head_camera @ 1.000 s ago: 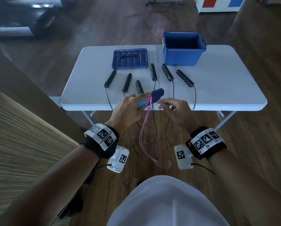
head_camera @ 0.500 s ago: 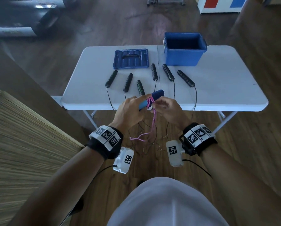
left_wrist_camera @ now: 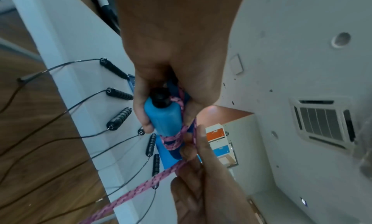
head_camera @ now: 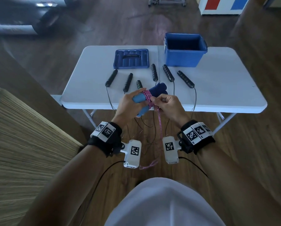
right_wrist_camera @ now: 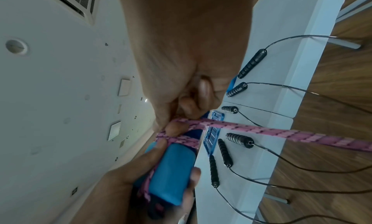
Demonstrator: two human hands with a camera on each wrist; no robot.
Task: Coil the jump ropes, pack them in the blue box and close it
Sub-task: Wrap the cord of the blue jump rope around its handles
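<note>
My left hand (head_camera: 130, 104) grips the two blue handles (head_camera: 157, 89) of a jump rope in front of the table's near edge. Its pink rope (head_camera: 160, 126) is wound several times round the handles, and the loose tail hangs down between my wrists. My right hand (head_camera: 166, 104) pinches the rope right beside the wraps. The left wrist view shows the light blue handle (left_wrist_camera: 163, 117) in my fist and the rope (left_wrist_camera: 141, 189) leading away. In the right wrist view, my thumb and finger pinch the rope (right_wrist_camera: 281, 132). The open blue box (head_camera: 185, 54) stands at the table's back right, its lid (head_camera: 131, 58) flat at back centre.
Several black jump-rope handles (head_camera: 111, 77) lie in a row across the white table (head_camera: 226, 95), their thin black cords hanging over the front edge to the wooden floor. A wood-grain panel (head_camera: 22, 144) stands close on my left.
More turns of pink rope now sit round the blue handles, and the hanging tail has shortened. My right hand has closed in beside the wraps.
</note>
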